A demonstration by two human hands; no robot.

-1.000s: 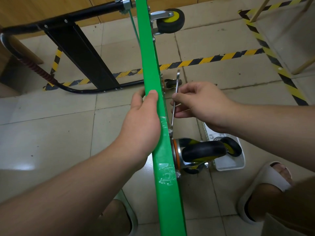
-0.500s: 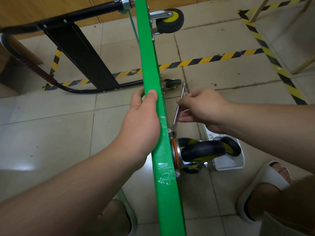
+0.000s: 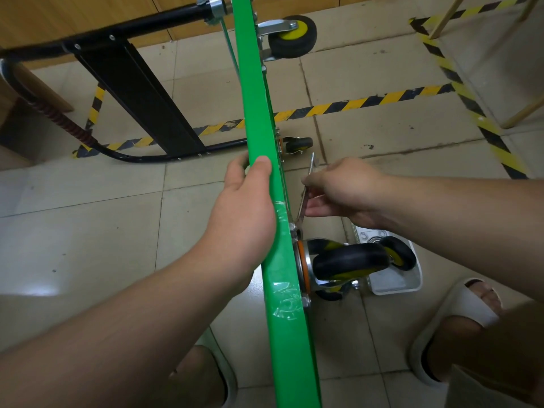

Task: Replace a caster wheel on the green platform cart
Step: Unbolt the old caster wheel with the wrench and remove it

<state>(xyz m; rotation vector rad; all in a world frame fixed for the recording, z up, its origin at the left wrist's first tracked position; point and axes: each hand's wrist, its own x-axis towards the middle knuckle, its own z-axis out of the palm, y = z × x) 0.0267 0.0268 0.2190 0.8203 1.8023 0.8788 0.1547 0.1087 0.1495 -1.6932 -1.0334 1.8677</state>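
Standing on edge before us: green platform cart (image 3: 259,119); our left hand (image 3: 244,213) clasps its rim. Our right hand (image 3: 344,189) pinches a wrench (image 3: 303,206) at the near caster wheel (image 3: 350,262) mount.

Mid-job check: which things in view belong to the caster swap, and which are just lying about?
In the job:
- green cart deck, on edge, held by left hand
- wrench in right hand
- near caster

Lying about:
- white tray
- hazard floor tape
- wooden legs
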